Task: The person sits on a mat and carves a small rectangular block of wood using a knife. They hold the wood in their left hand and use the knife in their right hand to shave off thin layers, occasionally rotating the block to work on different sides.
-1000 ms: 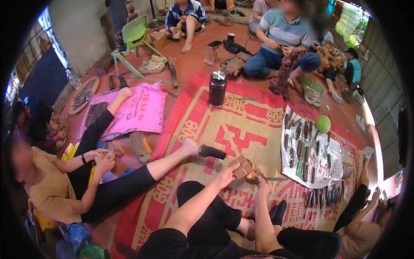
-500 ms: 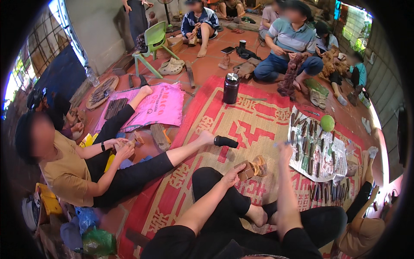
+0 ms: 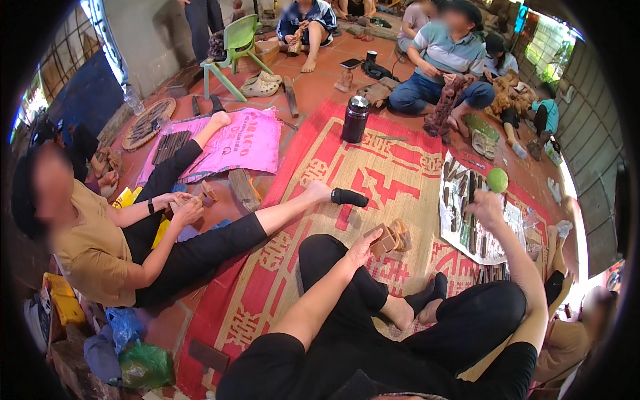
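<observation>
My left hand (image 3: 362,249) is closed around one end of a carved wooden piece (image 3: 400,236), a brown block with a paler, rounded, cut-out part facing away from me. It is held just above the mat, beyond my crossed legs. My right hand (image 3: 488,210) is stretched out over a white sheet (image 3: 445,228) covered with several slim dark carving tools (image 3: 472,187). Its fingers are bent downward and slightly blurred; whether they hold a tool does not show. A round green fruit (image 3: 497,180) lies just beyond that hand.
A red and straw patterned mat (image 3: 313,220) spreads beneath me, with a dark flask (image 3: 356,120) standing on it. At left a seated person (image 3: 93,247) stretches a leg across the mat. A pink sack (image 3: 250,143) bears more tools. Other people sit farther back.
My right hand has swung rightward from beside the carving to above the tools on the sheet. My left hand still holds the carved piece, which has turned slightly. The whole view has shifted a little.
</observation>
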### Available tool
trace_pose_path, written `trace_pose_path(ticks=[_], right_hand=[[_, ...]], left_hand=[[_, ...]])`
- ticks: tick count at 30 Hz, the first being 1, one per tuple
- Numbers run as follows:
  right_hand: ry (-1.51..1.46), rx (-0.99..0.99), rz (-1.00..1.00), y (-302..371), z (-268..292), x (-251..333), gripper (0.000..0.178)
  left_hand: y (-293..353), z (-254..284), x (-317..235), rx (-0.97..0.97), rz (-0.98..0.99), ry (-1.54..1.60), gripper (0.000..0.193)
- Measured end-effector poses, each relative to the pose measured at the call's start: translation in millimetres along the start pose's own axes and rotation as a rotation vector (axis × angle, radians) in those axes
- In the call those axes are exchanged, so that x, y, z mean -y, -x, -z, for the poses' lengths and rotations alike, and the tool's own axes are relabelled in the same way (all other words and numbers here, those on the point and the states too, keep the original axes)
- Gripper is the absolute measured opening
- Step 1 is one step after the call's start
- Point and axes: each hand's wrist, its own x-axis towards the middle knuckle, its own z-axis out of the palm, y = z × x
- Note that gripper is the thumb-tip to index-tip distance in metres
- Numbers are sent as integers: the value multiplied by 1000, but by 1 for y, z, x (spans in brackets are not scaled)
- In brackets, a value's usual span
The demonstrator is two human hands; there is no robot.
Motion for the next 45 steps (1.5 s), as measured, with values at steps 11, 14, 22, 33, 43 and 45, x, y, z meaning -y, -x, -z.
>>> trace_pose_path(ticks=[11,14,22,33,43,45], right_hand=[[-704,356,29,33,-12,66,17],[-1069,330,-135,29,13,85,17],[-1361,408,-154,6,-16,111,13],[-1424,564,-74,-44,-39,141,10],[-1494,532,425,-49,-57,161,14],[-1525,589,393,-47,-65,155,14]], left_hand=[[-1,16,0,30,36,-28,40],[-2,11,-1,10,19,22,40],[6,0,1,-34,51,47,38],[8,6,-6,-81,57,-57,40],[4,34,10,-67,-99,-62,60],[7,38,4,-125,-55,-66,58]])
